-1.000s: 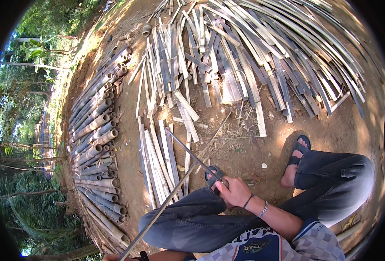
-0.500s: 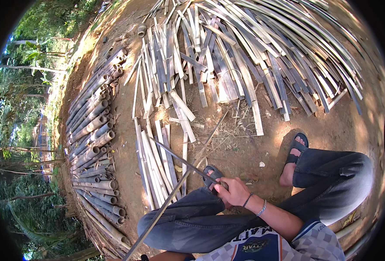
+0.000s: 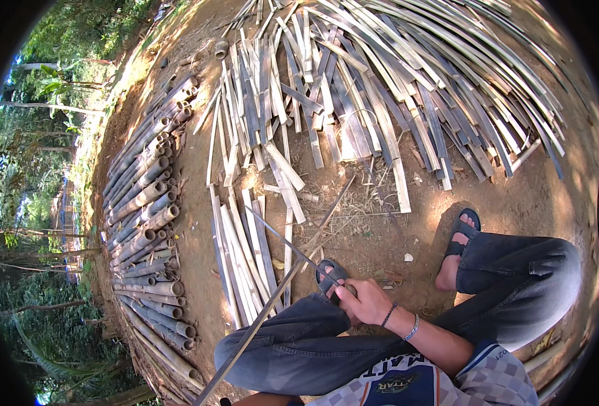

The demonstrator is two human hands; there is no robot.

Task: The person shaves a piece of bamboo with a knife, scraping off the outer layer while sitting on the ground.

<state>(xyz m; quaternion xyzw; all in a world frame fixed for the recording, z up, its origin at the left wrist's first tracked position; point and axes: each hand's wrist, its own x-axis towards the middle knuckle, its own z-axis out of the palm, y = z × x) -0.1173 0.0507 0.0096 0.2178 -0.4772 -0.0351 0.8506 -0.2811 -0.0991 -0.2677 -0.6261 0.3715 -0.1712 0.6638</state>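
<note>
I sit on bare earth with my knees bent, wearing grey trousers (image 3: 292,345) and sandals. My right hand (image 3: 365,302) rests above my left knee, closed on the handle of a long thin knife (image 3: 287,245) whose blade points up and to the left. A long bamboo strip (image 3: 272,304) runs from the lower edge up past the blade toward the ground in front of me and crosses the blade near my hand. Only a bit of my left forearm shows at the lower edge. The left hand itself is cut off.
A row of split bamboo slats (image 3: 245,257) lies just left of my feet. A big fan of long strips (image 3: 407,88) covers the ground ahead. Round bamboo poles (image 3: 144,223) are stacked along the left, with trees beyond. My right foot in a sandal (image 3: 458,237) is planted at the right.
The knife tip and the long strip shift only slightly against each other. My right hand stays at the knee, and the view tilts a little.
</note>
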